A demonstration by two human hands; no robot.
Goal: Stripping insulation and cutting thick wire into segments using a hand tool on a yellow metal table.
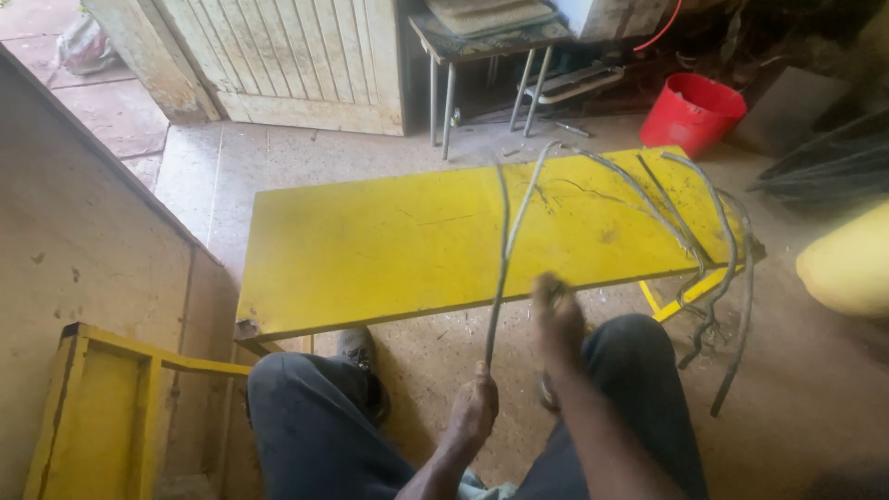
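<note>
I see left hand [474, 410] at 6 o'clock, grip closed round lower end of thin grey bent wire [505, 250]. Wire rises toward 12 o'clock, crossing front edge of flat yellow painted board surface [370, 250]. Right hand [556, 319] just beside at 5 o'clock, blurred; grip seems closed, on what I cannot tell. Bundle of grey twisted cables [713, 250] drapes off surface edge at 3 o'clock. Red plastic bucket [692, 111] at 1 o'clock on floor. Yellow wooden frame [93, 417] at 8 o'clock.
</note>
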